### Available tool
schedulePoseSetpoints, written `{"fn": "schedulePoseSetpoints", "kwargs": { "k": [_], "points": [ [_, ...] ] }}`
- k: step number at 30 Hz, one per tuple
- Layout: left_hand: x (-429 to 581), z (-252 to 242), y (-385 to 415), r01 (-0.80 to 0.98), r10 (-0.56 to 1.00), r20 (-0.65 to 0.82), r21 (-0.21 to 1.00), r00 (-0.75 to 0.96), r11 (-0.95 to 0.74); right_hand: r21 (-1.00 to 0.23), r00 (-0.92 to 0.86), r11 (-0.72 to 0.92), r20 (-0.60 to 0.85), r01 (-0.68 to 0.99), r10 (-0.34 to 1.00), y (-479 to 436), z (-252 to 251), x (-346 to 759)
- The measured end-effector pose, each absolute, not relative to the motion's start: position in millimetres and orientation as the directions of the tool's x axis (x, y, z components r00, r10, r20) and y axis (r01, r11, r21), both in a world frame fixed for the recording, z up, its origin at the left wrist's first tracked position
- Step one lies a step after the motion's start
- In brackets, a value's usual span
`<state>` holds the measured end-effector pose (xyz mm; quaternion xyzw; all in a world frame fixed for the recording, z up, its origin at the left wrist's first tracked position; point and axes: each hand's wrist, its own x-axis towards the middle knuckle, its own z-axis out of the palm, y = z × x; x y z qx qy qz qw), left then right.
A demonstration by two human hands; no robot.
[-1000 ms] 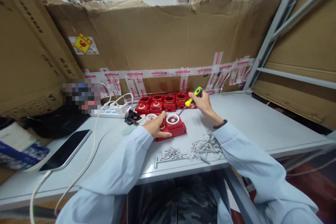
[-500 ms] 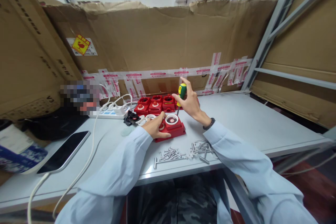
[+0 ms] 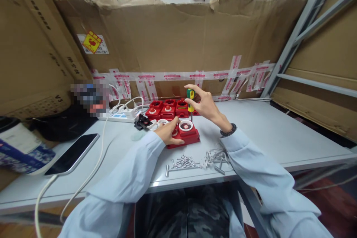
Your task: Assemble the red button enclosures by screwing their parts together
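My left hand (image 3: 168, 132) is closed round the left side of a red box-shaped housing (image 3: 186, 140) and presses it to the table. A white ring (image 3: 186, 125) sits on the housing's top. With thumb and fingers my right hand (image 3: 205, 105) grips a green and yellow screwdriver (image 3: 190, 100). It stands upright, its shaft pointing down at the back right of the housing; its tip is hidden. Behind stand several more red housings (image 3: 168, 109). Left of my left hand lie a black plastic part (image 3: 142, 122) and another white ring (image 3: 162, 122).
Near the table's front edge lie a pile of screws (image 3: 184, 161), more metal pieces (image 3: 216, 156) and a T-shaped metal rod (image 3: 178, 169). To the left are a phone (image 3: 73, 154), a power strip (image 3: 119, 117) and white cables. A cardboard sheet (image 3: 181, 37) closes off the back.
The screwdriver has gone from slightly tilted to upright, with my right fingers curled further over its handle. The camera view has shifted slightly; my left hand stays on the red housing.
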<state>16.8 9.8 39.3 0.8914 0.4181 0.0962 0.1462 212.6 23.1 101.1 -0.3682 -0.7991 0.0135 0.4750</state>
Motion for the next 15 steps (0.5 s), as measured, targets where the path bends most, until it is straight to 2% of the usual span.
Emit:
{"fn": "schedulePoseSetpoints", "kwargs": {
  "k": [4,10,15],
  "points": [
    [17.0,38.9,10.1,0.728,0.778,0.044,0.324,0.627,-0.604,-0.297,-0.19,0.671,0.812,0.679,0.551,22.6,94.6,203.2],
    [17.4,40.7,8.9,0.72,0.777,0.049,0.345,0.627,-0.602,-0.419,-0.303,0.735,0.716,0.533,0.628,15.2,99.0,210.0],
    [17.2,40.4,8.9,0.718,0.777,0.055,0.344,0.627,-0.604,-0.345,-0.147,0.625,0.787,0.7,0.6,19.7,97.9,211.2]
  ]
}}
